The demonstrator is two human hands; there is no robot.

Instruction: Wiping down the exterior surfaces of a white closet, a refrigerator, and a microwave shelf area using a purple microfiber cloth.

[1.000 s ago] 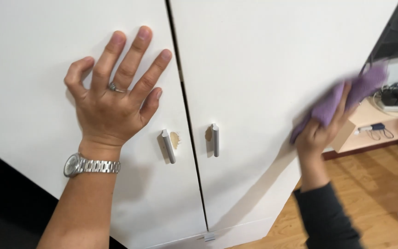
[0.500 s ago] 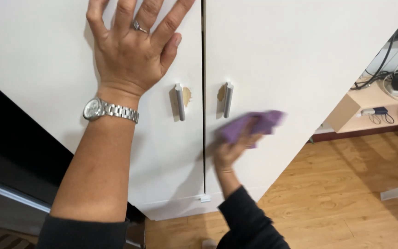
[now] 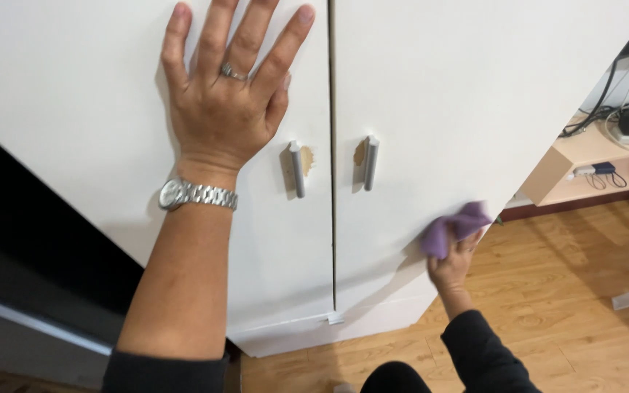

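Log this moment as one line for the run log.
left hand flat on left cabinet door | right hand presses purple cloth to right cabinet door | doors closed

Your left hand point(image 3: 223, 109) loses its fingertips past the top edge. The purple cloth point(image 3: 454, 227) hides your right hand's point(image 3: 451, 266) fingers and blurs slightly.

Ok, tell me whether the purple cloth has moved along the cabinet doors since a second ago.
Yes. The cloth now sits below and right of the right door handle, low on that door; earlier it was out past the door's right side.
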